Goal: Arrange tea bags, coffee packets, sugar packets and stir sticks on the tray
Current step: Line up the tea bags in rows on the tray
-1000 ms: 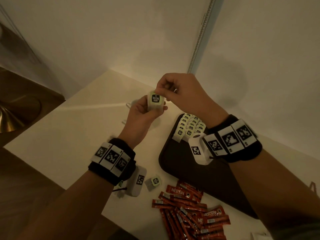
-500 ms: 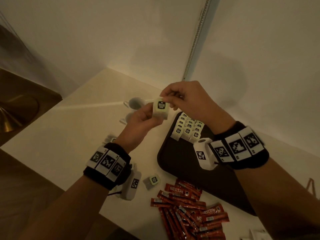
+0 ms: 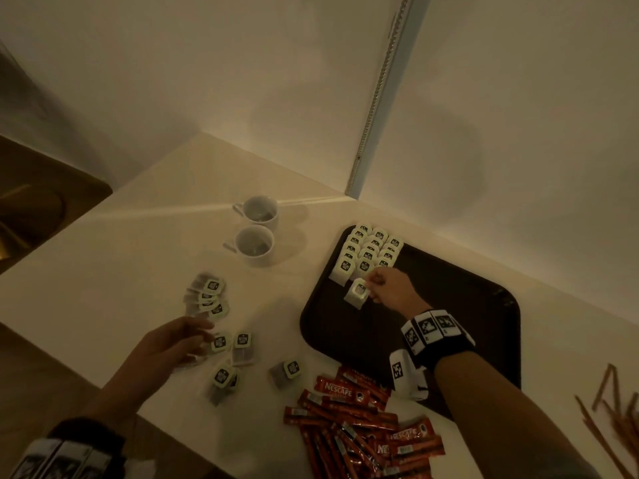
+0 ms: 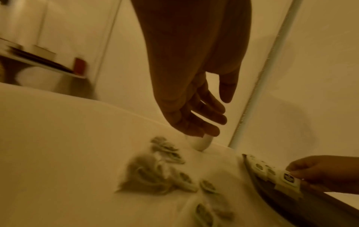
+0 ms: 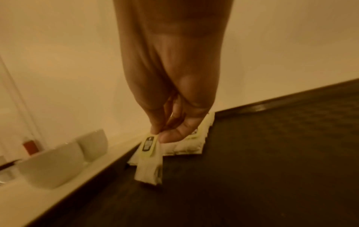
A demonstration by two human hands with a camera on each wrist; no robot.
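Note:
My right hand (image 3: 375,288) pinches a white tea bag (image 3: 358,292) by its tag, low over the dark tray (image 3: 449,288), just in front of the rows of tea bags (image 3: 368,250) laid in the tray's far left corner. In the right wrist view the tea bag (image 5: 148,155) hangs from thumb and forefinger, its lower end at the tray (image 5: 272,153). My left hand (image 3: 193,335) hovers with relaxed, spread fingers over loose tea bags (image 3: 221,340) on the table and holds nothing; the left wrist view shows that hand (image 4: 198,122) empty.
Two white cups (image 3: 257,226) stand on the table left of the tray. A pile of red coffee sticks (image 3: 359,420) lies at the near edge, brown stir sticks (image 3: 612,409) at the right. More loose tea bags (image 3: 207,293) lie left of centre. Walls close in behind.
Both hands held one tea bag together in the air before. The right hand has carried it down to the tray, and the left hand has let go and dropped towards the loose tea bags.

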